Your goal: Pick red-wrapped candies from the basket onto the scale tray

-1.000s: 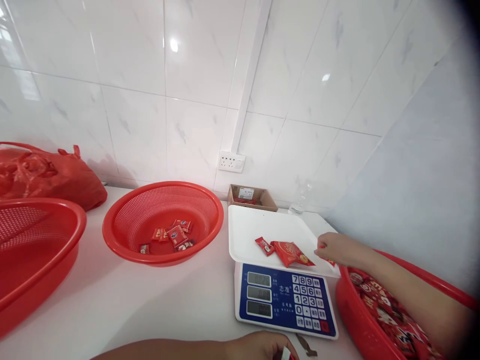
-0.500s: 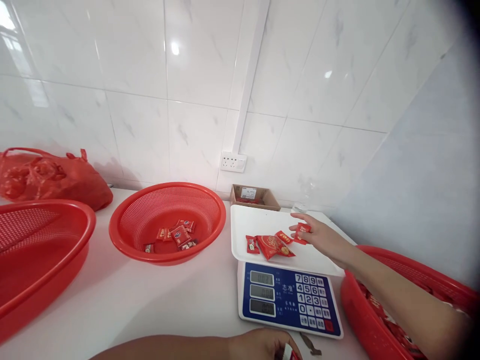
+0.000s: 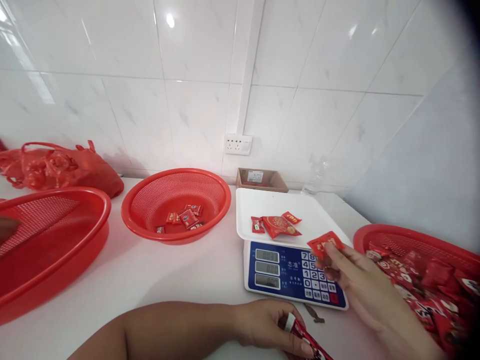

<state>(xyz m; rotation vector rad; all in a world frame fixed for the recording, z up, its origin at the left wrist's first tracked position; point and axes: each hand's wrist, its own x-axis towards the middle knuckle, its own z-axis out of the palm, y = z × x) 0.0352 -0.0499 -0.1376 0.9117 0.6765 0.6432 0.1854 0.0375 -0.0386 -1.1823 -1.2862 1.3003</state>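
My right hand (image 3: 352, 280) pinches a small red packet (image 3: 325, 245) above the keypad of a blue-faced digital scale (image 3: 292, 272). On the scale's white tray (image 3: 270, 205) lie three red packets (image 3: 277, 225). My left hand (image 3: 270, 327) rests on the counter in front of the scale, its fingers closed on a red wrapped pack (image 3: 305, 340) with a white end. At the right a red basket (image 3: 412, 240) holds several red packets (image 3: 423, 285) beside my right wrist.
A round red mesh basket (image 3: 176, 235) with several small candies (image 3: 183, 220) stands left of the scale. A larger red basket (image 3: 52, 240) sits at the far left, a red plastic bag (image 3: 60, 167) behind it. A small cardboard box (image 3: 261, 179) and a wall socket (image 3: 238, 144) are at the back.
My right hand drew back from the scale tray toward me with one red packet in its fingers. A packet stayed on the tray. The view shifted downward, showing more of my left hand.
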